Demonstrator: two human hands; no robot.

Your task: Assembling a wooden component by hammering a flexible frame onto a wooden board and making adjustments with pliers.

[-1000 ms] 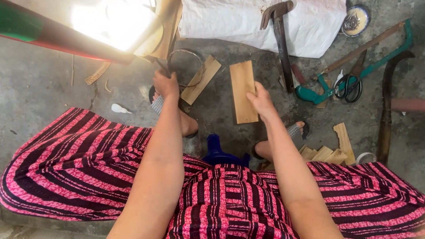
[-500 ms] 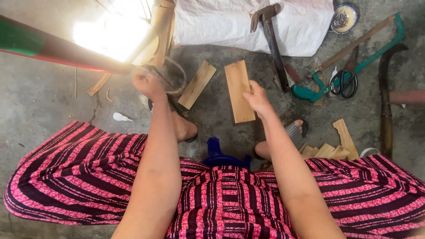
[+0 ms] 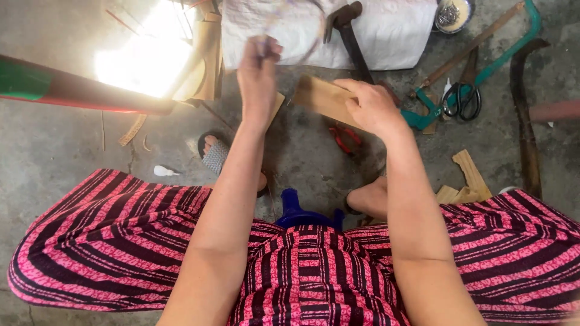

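You had lifted both hands off the concrete floor (image 3: 302, 157): your right hand (image 3: 371, 105) gripped the flat tan wooden slat (image 3: 320, 96) that had lain there, while your left hand (image 3: 258, 60) pinched what looked like a blurred thin wire ring (image 3: 302, 36), raised higher than before.

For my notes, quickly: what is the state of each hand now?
Left hand: closed on a thin wire loop, blurred.
Right hand: closed, holding a flat wooden piece.

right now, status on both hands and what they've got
Left hand raised, pinching a blurred wire loop. Right hand gripping flat wood piece off the floor. Red-handled pliers lying underneath.
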